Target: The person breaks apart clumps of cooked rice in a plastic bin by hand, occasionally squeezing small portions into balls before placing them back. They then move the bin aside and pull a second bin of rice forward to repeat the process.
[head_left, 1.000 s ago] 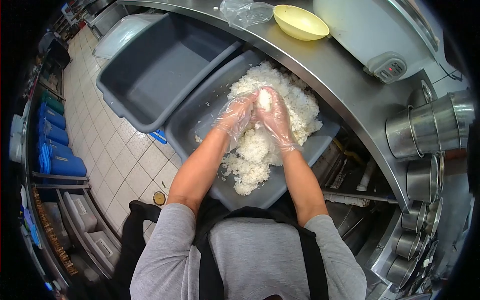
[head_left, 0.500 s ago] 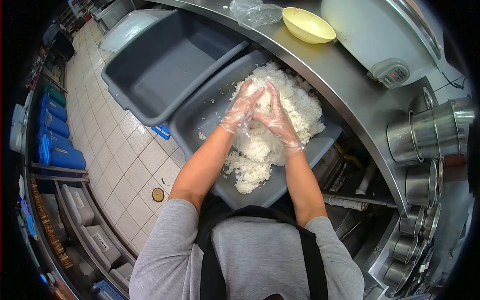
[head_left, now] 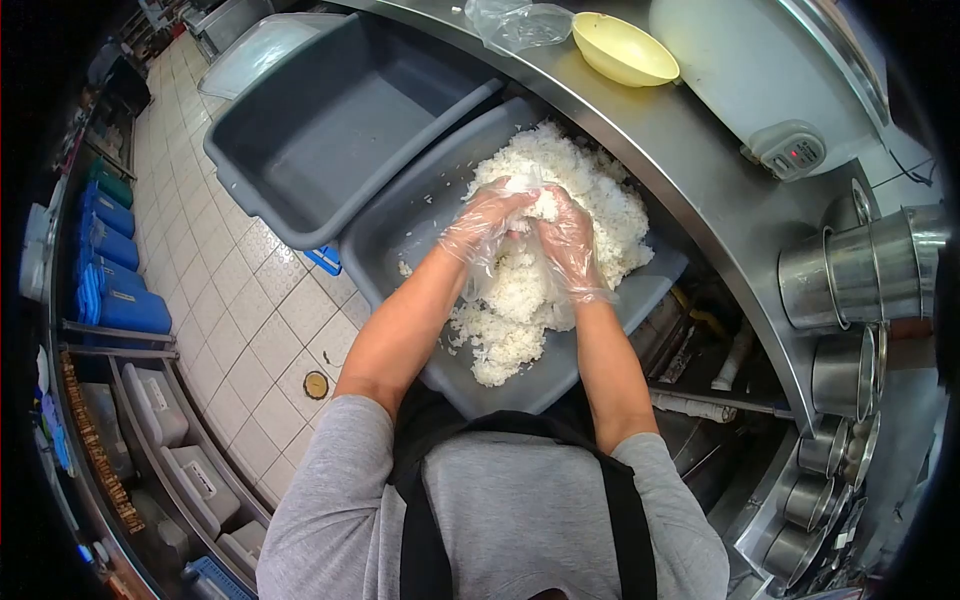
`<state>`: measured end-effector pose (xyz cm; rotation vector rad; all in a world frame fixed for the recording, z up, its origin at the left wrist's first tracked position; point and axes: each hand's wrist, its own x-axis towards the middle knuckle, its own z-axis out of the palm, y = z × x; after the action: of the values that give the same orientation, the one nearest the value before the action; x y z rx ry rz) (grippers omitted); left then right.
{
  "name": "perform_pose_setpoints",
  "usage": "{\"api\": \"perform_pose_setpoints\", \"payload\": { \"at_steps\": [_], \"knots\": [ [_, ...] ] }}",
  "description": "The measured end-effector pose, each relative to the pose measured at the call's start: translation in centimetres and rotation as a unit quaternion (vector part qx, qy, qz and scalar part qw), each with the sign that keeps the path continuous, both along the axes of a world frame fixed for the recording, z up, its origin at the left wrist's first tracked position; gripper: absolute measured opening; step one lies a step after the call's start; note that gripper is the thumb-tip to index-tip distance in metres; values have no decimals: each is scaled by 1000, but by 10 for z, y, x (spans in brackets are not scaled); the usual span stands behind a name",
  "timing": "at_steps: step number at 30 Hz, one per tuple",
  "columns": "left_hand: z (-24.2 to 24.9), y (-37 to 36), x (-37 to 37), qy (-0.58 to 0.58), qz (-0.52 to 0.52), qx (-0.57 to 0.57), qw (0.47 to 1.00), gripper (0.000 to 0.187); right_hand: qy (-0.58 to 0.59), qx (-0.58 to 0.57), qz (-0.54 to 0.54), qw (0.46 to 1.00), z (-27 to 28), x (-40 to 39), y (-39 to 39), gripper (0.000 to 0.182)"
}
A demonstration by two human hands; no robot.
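Note:
White rice (head_left: 610, 210) is heaped in a grey tub (head_left: 385, 255), mostly toward its far right, with a smaller clump near the front edge. Over the heap, my left hand (head_left: 492, 215) and my right hand (head_left: 568, 238), both in clear plastic gloves, are cupped close together around a lump of rice (head_left: 543, 205). The fingers of both hands curl in against this lump. Loose glove plastic hangs at the wrists, and part of the rice below is hidden by it.
A second grey tub (head_left: 330, 130) adjoins on the left. Beyond, a steel counter (head_left: 640, 120) holds a yellow bowl (head_left: 625, 50), a plastic bag (head_left: 520, 25) and a large cooker (head_left: 740, 70). Metal pots (head_left: 850, 275) stand at right; blue bins (head_left: 125, 300) line the left.
My hands have closed in toward each other, and their fingers, more upright before, now curl around the rice. My right hand has turned inward.

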<state>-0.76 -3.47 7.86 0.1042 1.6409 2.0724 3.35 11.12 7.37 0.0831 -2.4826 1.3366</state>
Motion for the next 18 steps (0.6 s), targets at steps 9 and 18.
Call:
{"api": "perform_pose_setpoints", "payload": {
  "at_steps": [9, 18],
  "knots": [
    [-9, 2, -8, -30, 74, -5, 997, 79, -55, -287, 67, 954, -2, 0, 5, 50],
    [-26, 4, -17, -167, 86, 170, 967, 59, 34, 61, 146, 987, 8, 14, -27, 65]
  ]
}}
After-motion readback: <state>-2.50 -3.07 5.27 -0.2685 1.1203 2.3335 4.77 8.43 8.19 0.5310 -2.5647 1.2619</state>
